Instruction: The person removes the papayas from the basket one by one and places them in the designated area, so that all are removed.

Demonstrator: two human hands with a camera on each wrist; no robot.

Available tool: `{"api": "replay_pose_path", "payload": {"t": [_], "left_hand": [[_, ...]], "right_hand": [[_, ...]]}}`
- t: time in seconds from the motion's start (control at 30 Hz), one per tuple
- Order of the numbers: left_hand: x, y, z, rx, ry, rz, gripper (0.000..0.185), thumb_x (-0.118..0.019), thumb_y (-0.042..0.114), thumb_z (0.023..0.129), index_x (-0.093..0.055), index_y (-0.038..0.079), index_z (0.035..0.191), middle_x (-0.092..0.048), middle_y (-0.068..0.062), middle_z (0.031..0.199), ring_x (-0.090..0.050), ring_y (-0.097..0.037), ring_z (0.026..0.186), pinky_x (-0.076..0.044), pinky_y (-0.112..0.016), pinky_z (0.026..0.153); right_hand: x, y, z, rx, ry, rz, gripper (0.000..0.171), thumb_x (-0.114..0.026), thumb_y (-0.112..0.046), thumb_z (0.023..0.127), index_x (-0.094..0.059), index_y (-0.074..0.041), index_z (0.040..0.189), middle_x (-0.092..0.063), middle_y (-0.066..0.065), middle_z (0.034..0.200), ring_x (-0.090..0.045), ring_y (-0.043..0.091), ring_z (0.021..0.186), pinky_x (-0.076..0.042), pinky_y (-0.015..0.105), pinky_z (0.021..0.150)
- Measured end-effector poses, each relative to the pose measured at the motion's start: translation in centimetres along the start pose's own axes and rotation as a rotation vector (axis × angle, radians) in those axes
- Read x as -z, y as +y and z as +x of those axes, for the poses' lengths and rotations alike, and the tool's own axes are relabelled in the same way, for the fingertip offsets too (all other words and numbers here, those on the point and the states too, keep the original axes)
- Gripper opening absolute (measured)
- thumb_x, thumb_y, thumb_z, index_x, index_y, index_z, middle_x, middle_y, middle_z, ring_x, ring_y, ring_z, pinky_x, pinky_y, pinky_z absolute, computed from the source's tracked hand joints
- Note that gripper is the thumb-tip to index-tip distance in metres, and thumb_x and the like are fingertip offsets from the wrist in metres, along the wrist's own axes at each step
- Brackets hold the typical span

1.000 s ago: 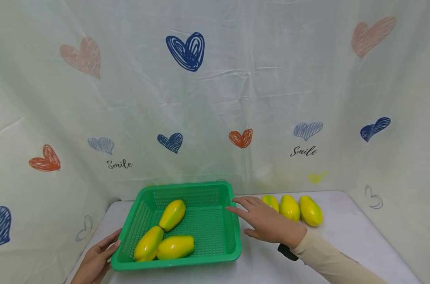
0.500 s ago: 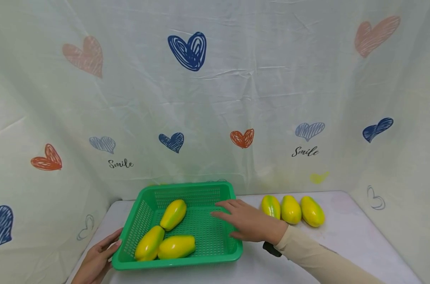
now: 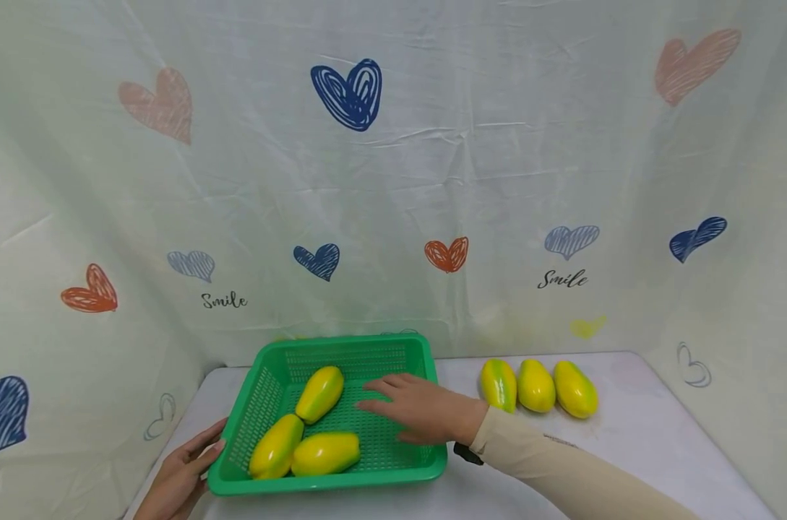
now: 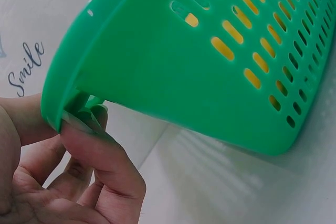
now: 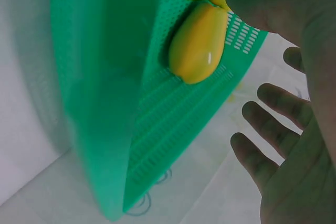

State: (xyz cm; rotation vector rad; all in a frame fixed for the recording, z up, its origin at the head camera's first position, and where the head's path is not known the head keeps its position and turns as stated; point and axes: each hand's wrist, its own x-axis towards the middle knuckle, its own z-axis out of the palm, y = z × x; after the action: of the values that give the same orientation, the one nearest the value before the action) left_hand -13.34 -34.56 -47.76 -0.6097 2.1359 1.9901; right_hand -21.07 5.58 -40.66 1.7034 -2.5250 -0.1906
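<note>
A green plastic basket (image 3: pixel 328 482) with slotted walls stands on the table, three yellow papayas lying in its left half. Two of these are the upright papaya (image 3: pixel 320 394) and the sideways papaya (image 3: pixel 326 453). At the basket's left side my left hand (image 3: pixel 180 473) grips the rim; the left wrist view shows its thumb and fingers (image 4: pixel 107 158) curled round the edge. My right hand (image 3: pixel 419 410) hovers over the basket's right half, fingers spread and nothing held. In the right wrist view its palm (image 5: pixel 299 182) is bare, and a papaya (image 5: pixel 198 43) shows beyond the thumb.
Three more papayas (image 3: pixel 536 386) sit in a row on the white tabletop (image 3: pixel 660 433), right of the basket. A pale curtain (image 3: pixel 393 180) printed with hearts hangs behind and at both sides. A dark band (image 3: pixel 467 453) is at my right wrist.
My right hand has moved left from beside the basket's right rim to over its inside, uncovering the leftmost papaya on the table. The left hand keeps its grip on the rim.
</note>
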Motion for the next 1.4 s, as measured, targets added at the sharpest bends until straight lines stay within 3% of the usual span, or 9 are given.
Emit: {"api": "replay_pose_path", "payload": {"t": [0.13, 0.3, 0.7, 0.97, 1.4], "left_hand": [[0.1, -0.1, 0.1, 0.005, 0.021, -0.009, 0.074, -0.062, 0.023, 0.109, -0.021, -0.002, 0.166, -0.03, -0.033, 0.16, -0.064, -0.002, 0.096, -0.062, -0.03, 0.086], [0.1, -0.1, 0.1, 0.013, 0.037, -0.018, 0.077, -0.066, 0.025, 0.108, -0.024, -0.002, 0.166, -0.042, -0.022, 0.15, -0.064, -0.005, 0.097, -0.062, -0.03, 0.086], [0.0, 0.2, 0.0, 0.026, 0.033, -0.016, 0.073, -0.063, 0.024, 0.109, -0.024, -0.002, 0.166, -0.037, -0.025, 0.153, -0.064, -0.006, 0.097, -0.062, -0.029, 0.086], [0.1, 0.2, -0.1, 0.015, 0.034, -0.015, 0.072, -0.061, 0.022, 0.11, -0.023, -0.003, 0.165, -0.047, -0.018, 0.144, -0.065, -0.008, 0.097, -0.062, -0.03, 0.084], [-0.1, 0.2, -0.2, 0.018, 0.045, -0.03, 0.073, -0.063, 0.023, 0.109, -0.024, -0.002, 0.165, -0.046, -0.019, 0.144, -0.065, -0.007, 0.096, -0.062, -0.03, 0.084]], "right_hand": [[0.2, -0.4, 1.1, 0.006, -0.038, -0.01, 0.078, -0.083, -0.032, 0.095, -0.042, -0.025, 0.161, -0.044, 0.002, 0.162, -0.05, 0.02, 0.143, -0.043, 0.036, 0.12], [0.4, -0.9, 2.3, 0.035, -0.048, -0.021, 0.08, -0.084, -0.03, 0.094, -0.041, -0.026, 0.162, -0.043, 0.001, 0.164, -0.049, 0.017, 0.144, -0.043, 0.035, 0.12], [-0.1, -1.8, 4.9, 0.135, -0.066, -0.133, 0.083, -0.084, -0.033, 0.094, -0.04, -0.03, 0.163, -0.042, 0.0, 0.163, -0.053, 0.013, 0.138, -0.044, 0.028, 0.117], [-0.7, -2.6, 6.2, 0.149, -0.126, -0.139, 0.08, -0.081, -0.022, 0.097, -0.039, -0.036, 0.163, -0.04, -0.004, 0.166, -0.049, 0.013, 0.144, -0.042, 0.028, 0.119], [-1.1, -3.5, 7.5, 0.215, -0.157, -0.13, 0.073, -0.068, -0.014, 0.105, -0.035, -0.042, 0.164, -0.038, -0.009, 0.168, -0.049, 0.01, 0.144, -0.043, 0.023, 0.115]]}}
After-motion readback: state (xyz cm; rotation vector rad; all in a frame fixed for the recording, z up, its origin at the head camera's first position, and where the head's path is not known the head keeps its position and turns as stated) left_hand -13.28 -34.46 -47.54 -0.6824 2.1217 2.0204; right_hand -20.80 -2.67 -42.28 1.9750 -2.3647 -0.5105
